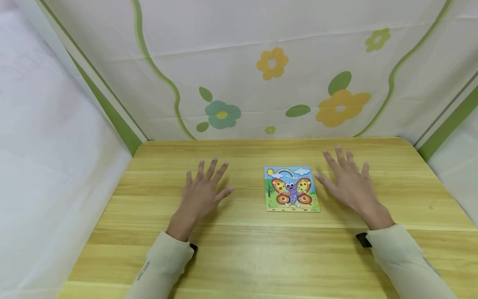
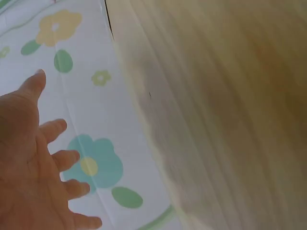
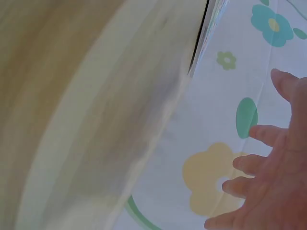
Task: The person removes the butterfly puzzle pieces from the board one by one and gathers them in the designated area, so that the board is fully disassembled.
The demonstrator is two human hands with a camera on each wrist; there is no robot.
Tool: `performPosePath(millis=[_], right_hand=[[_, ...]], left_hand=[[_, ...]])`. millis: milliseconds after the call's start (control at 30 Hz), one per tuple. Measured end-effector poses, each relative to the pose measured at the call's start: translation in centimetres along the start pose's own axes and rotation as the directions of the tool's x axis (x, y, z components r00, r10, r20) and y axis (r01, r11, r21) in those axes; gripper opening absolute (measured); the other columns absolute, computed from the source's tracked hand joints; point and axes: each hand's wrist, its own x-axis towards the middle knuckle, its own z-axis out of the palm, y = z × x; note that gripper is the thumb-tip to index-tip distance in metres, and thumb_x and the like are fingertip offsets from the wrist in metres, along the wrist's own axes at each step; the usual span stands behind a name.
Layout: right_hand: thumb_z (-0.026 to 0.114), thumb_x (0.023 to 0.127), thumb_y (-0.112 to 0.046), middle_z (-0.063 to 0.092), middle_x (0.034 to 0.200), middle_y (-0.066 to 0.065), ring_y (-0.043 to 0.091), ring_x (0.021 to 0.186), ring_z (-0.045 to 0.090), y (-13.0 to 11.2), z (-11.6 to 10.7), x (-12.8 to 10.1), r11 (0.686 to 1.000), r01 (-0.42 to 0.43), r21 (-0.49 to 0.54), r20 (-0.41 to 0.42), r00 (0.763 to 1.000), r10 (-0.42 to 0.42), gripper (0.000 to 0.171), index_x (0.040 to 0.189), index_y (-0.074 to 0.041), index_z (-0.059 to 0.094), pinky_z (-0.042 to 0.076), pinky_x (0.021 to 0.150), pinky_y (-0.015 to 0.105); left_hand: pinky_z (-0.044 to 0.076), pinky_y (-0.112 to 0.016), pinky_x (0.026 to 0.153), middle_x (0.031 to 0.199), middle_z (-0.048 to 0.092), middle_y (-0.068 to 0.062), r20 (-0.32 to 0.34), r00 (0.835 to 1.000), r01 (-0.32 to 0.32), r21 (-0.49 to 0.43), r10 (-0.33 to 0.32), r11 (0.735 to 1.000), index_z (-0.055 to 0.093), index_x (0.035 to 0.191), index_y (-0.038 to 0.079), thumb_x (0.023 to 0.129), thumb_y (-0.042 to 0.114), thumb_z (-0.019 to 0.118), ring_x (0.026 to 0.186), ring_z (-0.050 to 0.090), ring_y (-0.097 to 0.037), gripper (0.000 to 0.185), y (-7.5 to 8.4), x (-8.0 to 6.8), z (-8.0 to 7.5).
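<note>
A flower-printed cloth (image 1: pixel 239 45) hangs beyond the butterfly board, and a wooden table (image 1: pixel 239 261) spreads out beneath it to every side. Two forearms in pale sleeves reach in from the near side of the board: the left sleeve (image 1: pixel 160 265) comes up from its near left, slanting inward, and the right sleeve (image 1: pixel 401 257) from its near right, slanting inward the other way. The left hand (image 1: pixel 201 195) hovers to the left of the board, well apart from it, back of the hand up and palm down, with all its fingers spread apart and the thumb angled toward the board. The right hand (image 1: pixel 352 185) hovers to the right of the board and nearer to it, also palm down, its fingers fanned apart and pointing away from the person; in the head view its thumb tip shows just beside the board's right edge. Both hands are bare and hold nothing. The butterfly board (image 1: pixel 293 189) itself lies flat on the table, between the two hands. Smallest are the black bands (image 1: pixel 363 239) at the wrists, nearer the person than the board.
</note>
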Motion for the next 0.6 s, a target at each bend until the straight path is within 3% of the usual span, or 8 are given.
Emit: performPosePath(millis=[267,600], right_hand=[[0.050,0.106,-0.056,0.008,0.175,0.024,0.053,0.160,0.006,-1.0,0.2,0.8,0.997,0.035,0.072,0.031,0.999,-0.037,0.080,0.169,-0.018,0.019,0.004,0.117,0.083],[0.058,0.104,-0.051,0.020,0.172,0.027,0.052,0.158,0.017,-3.0,0.5,2.0,0.987,0.108,0.117,0.073,0.990,-0.117,0.078,0.165,-0.009,0.033,0.014,0.120,0.078]], left_hand=[[0.015,-0.072,0.125,0.177,0.014,-0.004,0.053,0.983,-0.176,-0.045,0.178,0.983,0.021,0.169,0.033,0.105,0.067,0.043,0.164,0.011,-0.039,0.076,2.0,0.8,0.4],[0.014,-0.067,0.128,0.178,0.011,0.004,0.172,0.921,-0.348,-0.036,0.349,0.937,0.021,0.168,0.037,0.105,0.070,0.038,0.165,0.011,-0.033,0.074,4.8,1.2,1.2]])
